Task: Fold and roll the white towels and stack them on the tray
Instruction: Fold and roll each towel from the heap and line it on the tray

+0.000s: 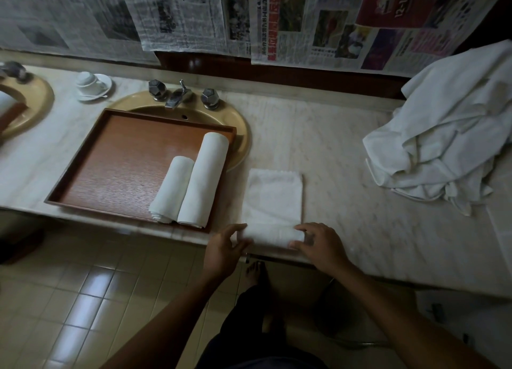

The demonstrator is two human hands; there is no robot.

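Note:
A folded white towel [273, 196] lies on the marble counter just right of the wooden tray [119, 158], its near end rolled into a short roll [273, 235]. My left hand [225, 246] grips the roll's left end. My right hand [318, 244] grips its right end. Two rolled white towels lie side by side on the tray's right part: a shorter one [171, 191] and a longer one [205, 178]. A heap of loose white towels [443, 141] sits at the counter's right.
The tray rests over a beige sink [241, 135] with a tap [177, 97]. A cup on a saucer [92, 86] stands at the back left. A second basin [33, 102] is at far left. Newspaper covers the wall. The counter edge runs just under my hands.

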